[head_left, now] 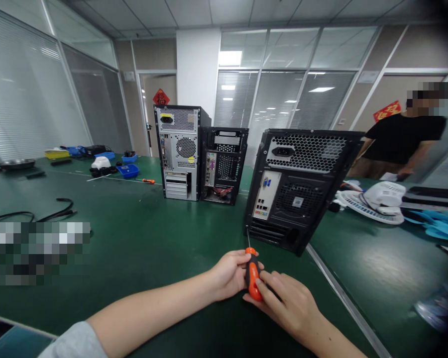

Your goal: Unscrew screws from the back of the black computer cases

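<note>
An orange and black screwdriver [253, 277] is gripped in both of my hands. My left hand [229, 273] closes around the front of its handle, while the fingers of my right hand [289, 301] wrap the rear end. The thin shaft points away from me, its tip at the lower left corner of a black computer tower [302, 189]. Whether the tip sits in a screw is too small to tell. This tower stands with its back panel facing me, showing a power socket, ports and a fan grille.
Behind stand a silver-backed computer tower [179, 154] and another black tower [226, 166]. A second orange screwdriver [148, 181] and blue trays [128, 171] lie at back left. White fan parts [381, 201] and blue fan blades [440, 223] are at right, near a standing person [403, 134].
</note>
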Demonstrator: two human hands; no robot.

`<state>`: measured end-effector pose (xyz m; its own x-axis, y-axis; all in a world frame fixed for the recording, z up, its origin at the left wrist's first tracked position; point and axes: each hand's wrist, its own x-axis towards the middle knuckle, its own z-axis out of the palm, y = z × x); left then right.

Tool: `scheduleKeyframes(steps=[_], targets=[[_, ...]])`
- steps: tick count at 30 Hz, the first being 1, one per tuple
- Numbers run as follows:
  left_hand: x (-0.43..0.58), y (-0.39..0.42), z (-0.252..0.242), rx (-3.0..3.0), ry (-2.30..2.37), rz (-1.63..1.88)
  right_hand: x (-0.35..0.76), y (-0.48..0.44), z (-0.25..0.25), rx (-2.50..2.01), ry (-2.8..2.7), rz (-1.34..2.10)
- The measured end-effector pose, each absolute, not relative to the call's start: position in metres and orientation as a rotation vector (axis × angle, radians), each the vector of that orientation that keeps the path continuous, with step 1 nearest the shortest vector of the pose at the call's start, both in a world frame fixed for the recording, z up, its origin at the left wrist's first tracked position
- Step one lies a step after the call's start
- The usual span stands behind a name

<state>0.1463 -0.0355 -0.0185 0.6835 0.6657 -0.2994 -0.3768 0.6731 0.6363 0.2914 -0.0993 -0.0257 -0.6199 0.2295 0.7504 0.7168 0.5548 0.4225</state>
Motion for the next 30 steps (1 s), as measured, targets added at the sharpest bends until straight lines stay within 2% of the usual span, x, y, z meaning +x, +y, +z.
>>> scheduleKeyframes(steps=[30], targets=[[0.1454,-0.0368,-0.0181,0.699,0.664,0.643,0.2904,-0.1004,-0.023,-0.772,-2.216,-1.027]])
